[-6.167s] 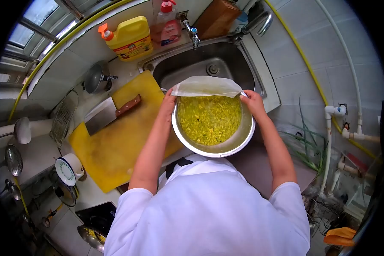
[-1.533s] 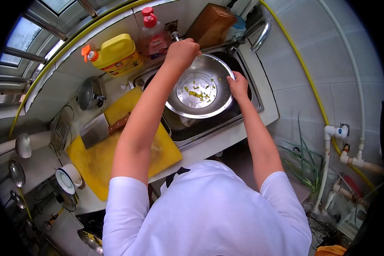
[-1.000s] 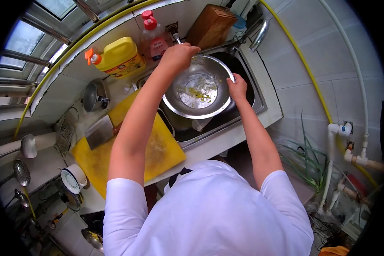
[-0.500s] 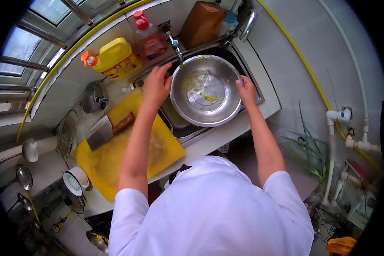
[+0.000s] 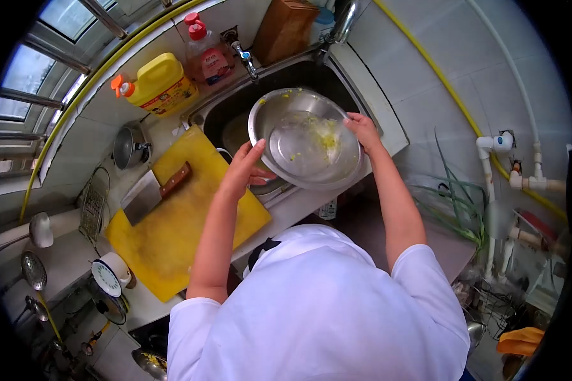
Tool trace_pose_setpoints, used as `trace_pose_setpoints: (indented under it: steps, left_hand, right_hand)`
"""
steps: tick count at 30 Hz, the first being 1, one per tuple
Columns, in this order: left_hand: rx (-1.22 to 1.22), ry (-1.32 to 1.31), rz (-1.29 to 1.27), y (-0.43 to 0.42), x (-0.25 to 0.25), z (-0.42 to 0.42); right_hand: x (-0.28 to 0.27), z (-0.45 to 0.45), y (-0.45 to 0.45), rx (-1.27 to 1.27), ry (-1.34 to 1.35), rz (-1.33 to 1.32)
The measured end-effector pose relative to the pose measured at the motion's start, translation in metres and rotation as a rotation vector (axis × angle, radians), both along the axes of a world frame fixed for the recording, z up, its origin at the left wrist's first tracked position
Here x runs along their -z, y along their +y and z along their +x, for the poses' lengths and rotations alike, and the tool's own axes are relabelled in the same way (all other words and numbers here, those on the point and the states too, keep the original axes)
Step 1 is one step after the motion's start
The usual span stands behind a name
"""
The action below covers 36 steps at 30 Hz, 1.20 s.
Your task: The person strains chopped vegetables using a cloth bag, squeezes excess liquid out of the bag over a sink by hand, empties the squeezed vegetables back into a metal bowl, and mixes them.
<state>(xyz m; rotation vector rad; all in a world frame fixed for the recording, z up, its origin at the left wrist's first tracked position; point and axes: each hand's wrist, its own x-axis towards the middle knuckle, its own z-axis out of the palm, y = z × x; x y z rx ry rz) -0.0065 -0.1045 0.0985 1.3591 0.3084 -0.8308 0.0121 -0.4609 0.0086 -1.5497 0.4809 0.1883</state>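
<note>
A steel bowl (image 5: 299, 136) with a little water and some yellow-green bits in it is held over the near side of the sink (image 5: 225, 120). My right hand (image 5: 363, 132) grips its right rim, thumb on top. At the bowl's left rim is my left hand (image 5: 245, 170), thumb against the edge and the other fingers partly under the bowl. Left of my left hand lies the yellow cutting board (image 5: 190, 219), with a cleaver (image 5: 143, 197) on it. The faucet tap (image 5: 245, 58) stands behind the bowl.
A yellow jug (image 5: 162, 82) and a pink soap bottle (image 5: 208, 56) stand behind the counter's left part. A wooden knife block (image 5: 285, 28) is beside the spout. A small pot (image 5: 128, 147), grater (image 5: 94, 203) and enamel mug (image 5: 110, 274) are at the left; green onions (image 5: 461, 206) at the right.
The bowl was full and covered with a cloth earlier; now it holds only scraps. My left hand has come down from the tap to the bowl's left rim, and the bowl has moved nearer my body.
</note>
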Motion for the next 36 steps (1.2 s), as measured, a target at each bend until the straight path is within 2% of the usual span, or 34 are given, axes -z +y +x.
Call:
trace_pose_setpoints:
  steps: [4,8,10,11,13,14,16,17,18,21,23,25,27,28,30,33,34,35,36]
  left_hand:
    - [0.107,0.062,-0.03,-0.004,0.005,-0.011]
    - [0.057,0.094,-0.085,-0.008,0.024,-0.021]
    - [0.01,0.092,-0.073,-0.011,0.014,-0.027]
    - [-0.043,0.089,-0.062,-0.013,0.011,-0.031]
    - [-0.065,0.072,-0.08,-0.014,0.016,-0.039]
    - [-0.089,0.053,-0.096,-0.015,0.019,-0.043]
    - [-0.096,0.065,-0.112,-0.015,0.021,-0.047]
    - [-0.099,0.075,-0.131,-0.016,0.022,-0.05]
    - [-0.097,0.076,-0.135,-0.017,0.021,-0.052]
    - [-0.072,0.079,-0.171,-0.019,0.016,-0.056]
    - [-0.14,0.068,-0.178,-0.022,0.011,-0.058]
    - [-0.143,0.078,-0.168,-0.021,0.017,-0.061]
    - [-0.149,0.091,-0.159,-0.021,0.018,-0.063]
    - [-0.144,0.078,-0.171,-0.021,0.016,-0.064]
    - [-0.131,0.061,-0.188,-0.024,0.013,-0.066]
    - [-0.14,0.062,-0.164,-0.026,0.011,-0.07]
    - [-0.14,0.028,-0.148,-0.026,0.009,-0.073]
    - [-0.14,-0.004,-0.131,-0.026,0.008,-0.075]
    - [-0.14,-0.002,-0.13,-0.025,0.006,-0.076]
  right_hand:
    - [-0.001,-0.007,-0.001,-0.089,-0.023,-0.07]
    - [0.004,-0.002,-0.008,-0.161,-0.131,-0.195]
    - [-0.018,0.001,0.001,-0.192,-0.093,-0.537]
    - [-0.033,-0.001,0.009,-0.19,-0.091,-0.538]
    - [-0.079,-0.007,0.04,-0.168,-0.596,-1.418]
    - [-0.087,-0.005,0.049,-0.172,-0.598,-1.42]
    - [-0.097,-0.006,0.067,-0.423,-0.589,-1.142]
    - [-0.102,-0.009,0.076,-0.567,-0.39,-0.969]
    - [-0.099,-0.009,0.082,-0.567,-0.388,-0.973]
    - [-0.078,-0.006,0.09,-0.813,-0.255,-1.142]
    - [-0.073,-0.01,0.086,-0.902,-0.262,-1.153]
    - [-0.092,-0.011,0.094,-0.994,-0.269,-1.166]
    - [-0.119,-0.016,0.109,-0.972,0.2,-0.546]
    - [-0.118,-0.023,0.115,-0.977,0.202,-0.546]
    - [-0.114,-0.034,0.12,-1.061,0.545,-0.086]
    - [-0.09,-0.027,0.12,-0.983,0.634,-0.065]
    - [-0.081,-0.018,0.11,-0.883,0.574,-0.104]
    - [-0.067,-0.009,0.1,-0.794,0.433,-0.273]
    - [-0.051,0.004,0.088,-0.821,0.186,-0.582]
